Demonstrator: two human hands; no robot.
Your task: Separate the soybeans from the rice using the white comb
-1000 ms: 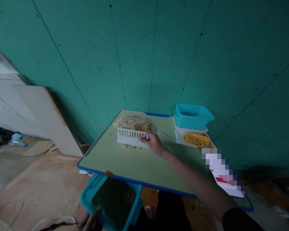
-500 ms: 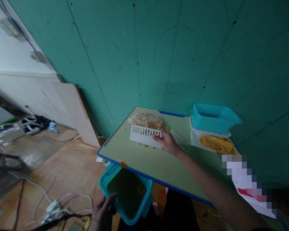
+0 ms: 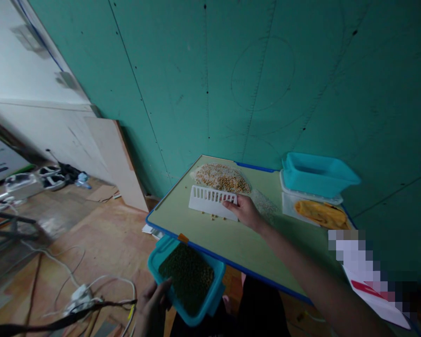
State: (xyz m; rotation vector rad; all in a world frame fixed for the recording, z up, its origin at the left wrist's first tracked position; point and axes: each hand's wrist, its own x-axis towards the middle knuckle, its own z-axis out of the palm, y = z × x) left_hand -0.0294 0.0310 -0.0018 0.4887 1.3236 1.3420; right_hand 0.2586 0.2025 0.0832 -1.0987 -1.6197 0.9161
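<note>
My right hand (image 3: 247, 211) grips the right end of a white slotted plastic scraper (image 3: 210, 204), which stands on edge on the green tabletop (image 3: 210, 241). Just behind the scraper lies a heap of yellow beans (image 3: 224, 178) mixed with pale grains. A few loose beans sit in front of it. Below the table's front edge, my left hand (image 3: 156, 297) holds the left rim of a turquoise tub (image 3: 192, 320), thumb over the rim. Small dark green beans (image 3: 184, 276) fill much of that tub.
At the table's back right, an empty-looking turquoise tub (image 3: 319, 173) rests on a white container (image 3: 291, 205), beside a yellow cloth (image 3: 321, 214). More pale grains (image 3: 264, 203) lie right of the heap. A power strip with cables (image 3: 80, 299) is on the floor at left.
The whole view has shifted slightly to the right. Both hands keep their holds, and the scraper sits slightly lower relative to the heap, showing a little more of the beans.
</note>
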